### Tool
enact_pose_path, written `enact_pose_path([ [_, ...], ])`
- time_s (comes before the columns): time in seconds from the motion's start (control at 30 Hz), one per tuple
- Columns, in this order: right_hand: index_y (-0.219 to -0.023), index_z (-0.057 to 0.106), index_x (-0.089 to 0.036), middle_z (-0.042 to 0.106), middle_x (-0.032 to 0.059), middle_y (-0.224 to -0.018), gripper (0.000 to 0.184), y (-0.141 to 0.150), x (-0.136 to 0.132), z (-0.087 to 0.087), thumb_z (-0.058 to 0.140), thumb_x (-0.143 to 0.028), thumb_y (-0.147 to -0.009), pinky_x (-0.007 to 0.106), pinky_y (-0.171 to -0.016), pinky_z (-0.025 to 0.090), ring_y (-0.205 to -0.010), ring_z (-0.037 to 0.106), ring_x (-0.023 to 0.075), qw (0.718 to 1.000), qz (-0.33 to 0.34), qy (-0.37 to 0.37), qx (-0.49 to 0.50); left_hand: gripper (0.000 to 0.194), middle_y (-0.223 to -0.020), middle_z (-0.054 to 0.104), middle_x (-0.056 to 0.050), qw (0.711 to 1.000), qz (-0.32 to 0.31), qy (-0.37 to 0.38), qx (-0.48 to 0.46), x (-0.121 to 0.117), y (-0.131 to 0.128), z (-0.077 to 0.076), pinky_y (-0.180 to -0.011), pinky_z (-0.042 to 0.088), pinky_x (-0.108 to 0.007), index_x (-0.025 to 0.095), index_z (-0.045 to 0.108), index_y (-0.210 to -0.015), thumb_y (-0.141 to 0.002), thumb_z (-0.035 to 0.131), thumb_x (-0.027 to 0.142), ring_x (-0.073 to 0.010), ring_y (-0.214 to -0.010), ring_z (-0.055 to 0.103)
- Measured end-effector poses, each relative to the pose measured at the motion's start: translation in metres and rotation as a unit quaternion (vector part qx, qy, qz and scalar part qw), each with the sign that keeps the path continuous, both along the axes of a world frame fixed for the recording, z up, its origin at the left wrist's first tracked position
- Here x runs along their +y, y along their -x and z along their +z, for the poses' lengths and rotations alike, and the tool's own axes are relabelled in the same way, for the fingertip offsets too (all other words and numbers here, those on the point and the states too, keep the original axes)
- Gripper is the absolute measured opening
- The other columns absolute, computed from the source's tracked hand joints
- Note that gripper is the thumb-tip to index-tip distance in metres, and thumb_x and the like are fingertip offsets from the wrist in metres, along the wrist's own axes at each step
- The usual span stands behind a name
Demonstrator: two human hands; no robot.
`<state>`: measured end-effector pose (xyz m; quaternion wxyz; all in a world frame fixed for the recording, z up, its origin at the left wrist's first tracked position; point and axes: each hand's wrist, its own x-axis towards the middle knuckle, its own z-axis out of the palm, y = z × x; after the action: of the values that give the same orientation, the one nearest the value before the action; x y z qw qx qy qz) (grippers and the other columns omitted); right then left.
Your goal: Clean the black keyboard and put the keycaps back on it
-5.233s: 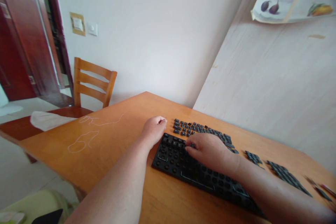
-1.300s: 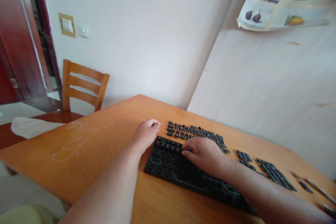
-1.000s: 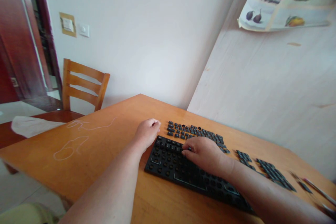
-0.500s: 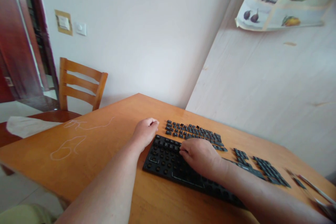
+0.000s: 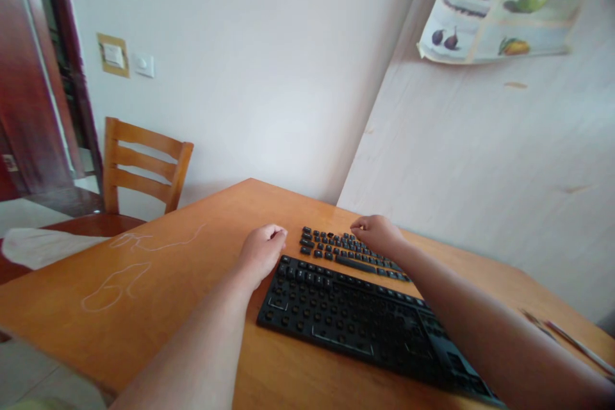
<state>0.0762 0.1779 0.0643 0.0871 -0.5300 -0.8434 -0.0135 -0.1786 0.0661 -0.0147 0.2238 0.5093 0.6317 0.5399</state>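
A black keyboard [image 5: 336,317] lies at a slant on the wooden table. Keycaps sit along its back row and at the left of the row in front; most other positions are bare switches. Behind it, loose black keycaps [image 5: 329,250] are laid out in rows, with a long spacebar cap [image 5: 355,264] in front. My left hand [image 5: 262,250] rests curled closed by the keyboard's back left corner. Over the far side of the loose keycaps is my right hand [image 5: 377,234], thumb and fingers pinched together. What either hand holds, if anything, is hidden.
A pen-like stick [image 5: 574,343] lies at the table's right side. White chalk-like lines [image 5: 115,285] mark the left of the wooden table [image 5: 192,269]. A wooden chair [image 5: 144,170] stands beyond the left edge, and a white wall backs the table.
My right hand has moved from the keyboard's upper left part up and away to the loose keycaps. My left hand stays by the keyboard corner. The view has shifted slightly.
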Motion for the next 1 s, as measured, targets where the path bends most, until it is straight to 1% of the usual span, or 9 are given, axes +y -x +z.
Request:
enact_pose_path([
  [0.07, -0.096, 0.076, -0.022, 0.074, 0.0055, -0.095, 0.026, -0.002, 0.022, -0.003, 0.055, -0.033, -0.083, 0.027, -0.073, 0.044, -0.088, 0.065, 0.0198, 1.000, -0.016, 0.005, -0.006, 0.033, -0.070, 0.069, -0.003, 1.000, -0.002, -0.001, 0.004, 0.000, 0.000, 0.000, -0.061, 0.041, -0.026, 0.019, 0.067, -0.079, -0.080, 0.051, 0.047, -0.0187, -0.067, 0.062],
  [0.17, -0.093, 0.077, -0.023, 0.074, 0.0047, -0.092, 0.023, -0.001, 0.043, -0.011, 0.062, -0.034, -0.079, 0.026, -0.073, 0.045, -0.086, 0.065, 0.0192, 0.999, -0.020, 0.023, -0.016, 0.033, -0.069, 0.069, -0.004, 1.000, -0.002, -0.002, 0.009, -0.001, 0.001, 0.001, -0.061, 0.041, -0.026, 0.019, 0.066, -0.076, -0.080, 0.050, 0.048, -0.0187, -0.067, 0.062],
  [0.3, -0.093, 0.077, -0.024, 0.074, 0.0044, -0.095, 0.025, 0.003, 0.057, -0.021, 0.068, -0.037, -0.074, 0.026, -0.075, 0.046, -0.087, 0.065, 0.0184, 0.999, -0.014, 0.046, -0.020, 0.033, -0.071, 0.070, -0.004, 1.000, 0.002, 0.005, 0.006, -0.001, 0.000, 0.001, -0.061, 0.041, -0.026, 0.019, 0.066, -0.077, -0.080, 0.050, 0.048, -0.0184, -0.068, 0.062],
  [0.43, -0.095, 0.077, -0.022, 0.074, 0.0057, -0.094, 0.028, 0.004, 0.064, -0.026, 0.070, -0.038, -0.073, 0.026, -0.074, 0.046, -0.086, 0.065, 0.0185, 0.998, -0.010, 0.058, -0.020, 0.032, -0.072, 0.070, -0.003, 1.000, 0.004, 0.010, 0.006, -0.001, 0.000, 0.001, -0.062, 0.041, -0.026, 0.019, 0.066, -0.078, -0.080, 0.051, 0.048, -0.0182, -0.068, 0.062],
  [0.63, -0.089, 0.078, -0.022, 0.073, 0.0041, -0.082, 0.022, 0.005, 0.068, -0.031, 0.069, -0.034, -0.074, 0.025, -0.066, 0.043, -0.074, 0.063, 0.0157, 0.997, -0.005, 0.069, -0.022, 0.034, -0.071, 0.070, -0.004, 1.000, -0.006, 0.002, 0.005, 0.001, 0.001, 0.000, -0.063, 0.042, -0.026, 0.018, 0.066, -0.077, -0.080, 0.051, 0.049, -0.0187, -0.068, 0.062],
  [0.77, -0.086, 0.078, -0.020, 0.072, 0.0048, -0.078, 0.021, 0.006, 0.066, -0.031, 0.068, -0.034, -0.074, 0.025, -0.064, 0.043, -0.073, 0.063, 0.0160, 0.998, -0.010, 0.066, -0.014, 0.034, -0.071, 0.070, -0.004, 1.000, -0.001, 0.002, 0.006, 0.000, 0.001, 0.000, -0.063, 0.043, -0.027, 0.018, 0.066, -0.077, -0.080, 0.050, 0.049, -0.0185, -0.068, 0.062],
  [0.9, -0.087, 0.077, -0.019, 0.072, 0.0060, -0.079, 0.023, 0.007, 0.055, -0.022, 0.064, -0.036, -0.078, 0.026, -0.064, 0.043, -0.072, 0.062, 0.0164, 0.999, -0.007, 0.054, 0.005, 0.033, -0.071, 0.070, -0.004, 1.000, 0.002, 0.002, 0.007, 0.000, 0.000, -0.001, -0.064, 0.043, -0.027, 0.019, 0.067, -0.079, -0.080, 0.051, 0.048, -0.0182, -0.068, 0.062],
  [1.0, -0.089, 0.077, -0.020, 0.072, 0.0047, -0.080, 0.024, 0.006, 0.035, -0.011, 0.062, -0.037, -0.080, 0.026, -0.063, 0.042, -0.072, 0.061, 0.0156, 0.998, 0.013, 0.048, 0.024, 0.034, -0.071, 0.070, -0.004, 1.000, 0.002, 0.002, 0.010, 0.001, 0.001, -0.002, -0.064, 0.043, -0.027, 0.019, 0.068, -0.081, -0.080, 0.051, 0.048, -0.0183, -0.068, 0.062],
])
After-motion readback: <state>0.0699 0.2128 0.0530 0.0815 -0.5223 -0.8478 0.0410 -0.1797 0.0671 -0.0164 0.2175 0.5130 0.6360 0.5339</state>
